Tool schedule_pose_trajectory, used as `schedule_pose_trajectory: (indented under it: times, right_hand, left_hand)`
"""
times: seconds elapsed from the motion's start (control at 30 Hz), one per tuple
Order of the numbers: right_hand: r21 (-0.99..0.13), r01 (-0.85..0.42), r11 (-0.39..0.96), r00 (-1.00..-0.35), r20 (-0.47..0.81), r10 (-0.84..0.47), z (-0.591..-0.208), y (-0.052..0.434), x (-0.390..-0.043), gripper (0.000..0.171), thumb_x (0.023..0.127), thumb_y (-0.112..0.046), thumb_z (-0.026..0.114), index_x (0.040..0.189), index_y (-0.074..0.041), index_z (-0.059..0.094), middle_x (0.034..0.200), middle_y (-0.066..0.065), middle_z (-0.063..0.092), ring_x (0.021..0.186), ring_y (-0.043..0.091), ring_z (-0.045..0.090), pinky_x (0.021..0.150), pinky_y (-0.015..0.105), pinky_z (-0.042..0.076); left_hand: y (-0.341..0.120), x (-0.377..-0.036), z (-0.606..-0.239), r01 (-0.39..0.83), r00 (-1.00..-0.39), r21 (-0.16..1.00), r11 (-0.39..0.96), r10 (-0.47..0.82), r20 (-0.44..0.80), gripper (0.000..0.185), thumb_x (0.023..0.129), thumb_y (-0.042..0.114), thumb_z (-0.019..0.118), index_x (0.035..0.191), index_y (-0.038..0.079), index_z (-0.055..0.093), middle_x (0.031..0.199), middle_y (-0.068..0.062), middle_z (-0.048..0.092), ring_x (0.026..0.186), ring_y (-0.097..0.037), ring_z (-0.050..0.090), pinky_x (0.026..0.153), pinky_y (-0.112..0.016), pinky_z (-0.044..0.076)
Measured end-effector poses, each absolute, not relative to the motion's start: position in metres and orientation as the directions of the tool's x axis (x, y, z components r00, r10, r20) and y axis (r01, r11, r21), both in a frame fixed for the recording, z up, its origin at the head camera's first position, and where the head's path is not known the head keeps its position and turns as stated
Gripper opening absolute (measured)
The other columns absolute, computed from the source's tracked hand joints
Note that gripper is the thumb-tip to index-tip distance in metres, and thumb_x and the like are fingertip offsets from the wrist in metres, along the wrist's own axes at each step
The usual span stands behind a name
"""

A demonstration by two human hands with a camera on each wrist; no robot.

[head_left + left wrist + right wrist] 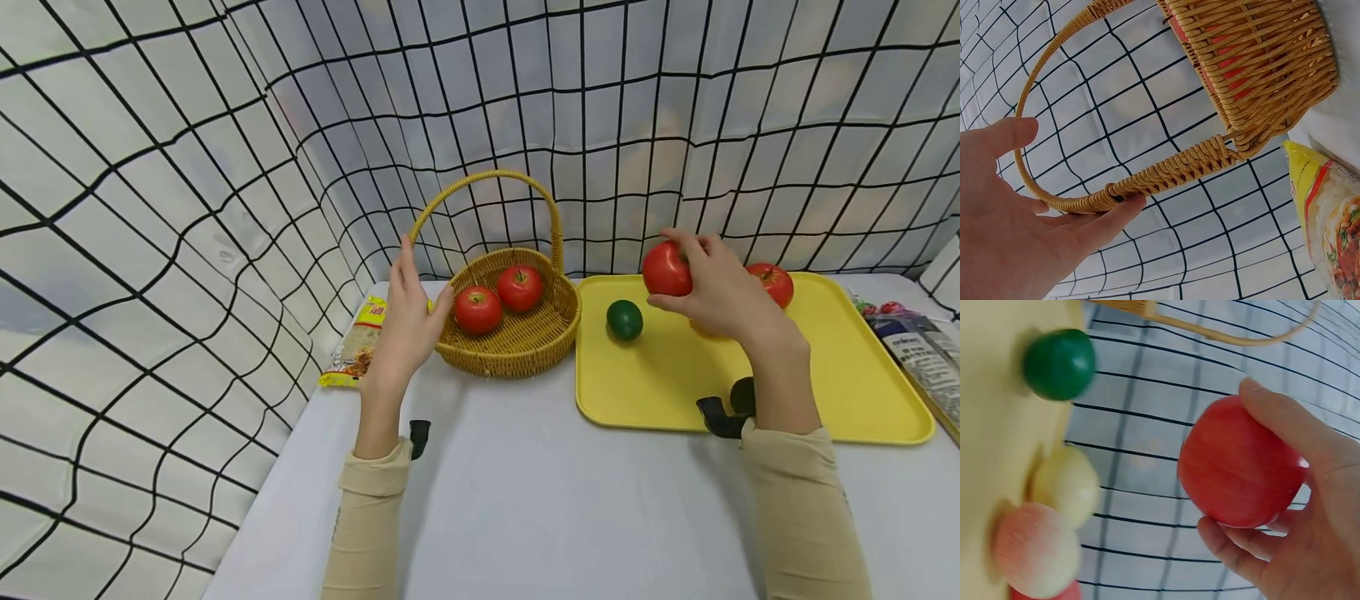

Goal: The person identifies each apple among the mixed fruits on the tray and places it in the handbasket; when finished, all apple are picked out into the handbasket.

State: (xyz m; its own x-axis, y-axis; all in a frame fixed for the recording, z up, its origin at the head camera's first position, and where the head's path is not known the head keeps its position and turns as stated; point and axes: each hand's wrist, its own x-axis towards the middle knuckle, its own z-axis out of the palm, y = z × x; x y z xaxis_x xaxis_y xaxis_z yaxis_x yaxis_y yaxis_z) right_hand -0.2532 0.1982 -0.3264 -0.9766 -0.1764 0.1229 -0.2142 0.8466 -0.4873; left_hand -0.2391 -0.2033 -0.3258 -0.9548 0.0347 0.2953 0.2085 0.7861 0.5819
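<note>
My right hand (pixel 723 292) holds a red apple (pixel 666 268) between thumb and fingers, raised over the yellow tray (pixel 652 400). In the right wrist view the apple (pixel 1241 462) fills the space between thumb and fingertips. My left hand (pixel 408 329) is at the left side of a wicker basket (pixel 510 365), its fairly straight fingers against the upright handle (pixel 497 174). The left wrist view shows those fingers along the outer side of the handle (pixel 1166 172), thumb apart from them. Two red apples (pixel 478 310) lie inside the basket.
On the tray are a dark green fruit (pixel 624 320), another red fruit (pixel 772 285), a pale yellow fruit (pixel 1067 486) and a peach (pixel 1038 550). A food packet (pixel 360 346) lies left of the basket, another package (pixel 926 354) right of the tray. Black netting (pixel 615 125) stands behind.
</note>
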Motion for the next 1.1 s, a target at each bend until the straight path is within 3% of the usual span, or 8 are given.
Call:
schedule_pose_trajectory:
  times: [0.3,0.6,0.87,1.1]
  right_hand:
    - [-0.508,-0.257,0.822,-0.917,0.397,-0.041,-0.289,0.209,-0.218,0.097,0.090,-0.036,0.078,0.163,-0.040,0.015,0.157,0.024,0.034,0.135,0.053,0.041,0.098,0.077,0.044]
    - [-0.486,-0.301,0.820,-0.798,0.600,0.063,-0.269,0.212,-0.192,0.096,0.085,-0.020,0.083,0.160,-0.036,0.024,0.157,0.020,0.034,0.144,0.047,0.041,0.106,0.073,0.041]
    - [-0.436,-0.327,0.839,-0.735,0.675,0.064,-0.262,0.212,-0.185,0.093,0.084,-0.018,0.084,0.158,-0.032,0.029,0.155,0.020,0.037,0.146,0.041,0.041,0.109,0.070,0.042]
    - [-0.439,-0.337,0.833,-0.720,0.690,0.072,-0.259,0.212,-0.179,0.093,0.083,-0.017,0.084,0.158,-0.032,0.031,0.154,0.019,0.039,0.146,0.038,0.041,0.110,0.068,0.042]
  left_hand:
    - [-0.203,-0.239,-0.326,0.212,-0.955,0.585,0.783,0.037,0.296,0.092,0.106,0.038,0.052,0.164,0.025,-0.017,0.172,-0.016,0.002,0.158,-0.039,0.020,0.123,-0.058,0.031]
    - [-0.204,-0.238,-0.325,0.211,-0.955,0.587,0.782,0.038,0.293,0.091,0.106,0.038,0.052,0.165,0.024,-0.016,0.172,-0.017,0.003,0.158,-0.038,0.020,0.123,-0.058,0.032]
    - [-0.204,-0.238,-0.325,0.212,-0.958,0.593,0.777,0.044,0.285,0.092,0.106,0.040,0.052,0.163,0.029,-0.019,0.172,-0.016,0.003,0.158,-0.037,0.020,0.123,-0.058,0.033]
    - [-0.204,-0.238,-0.324,0.218,-0.955,0.591,0.777,0.047,0.292,0.092,0.106,0.038,0.053,0.164,0.026,-0.017,0.172,-0.016,0.005,0.158,-0.037,0.021,0.122,-0.058,0.033]
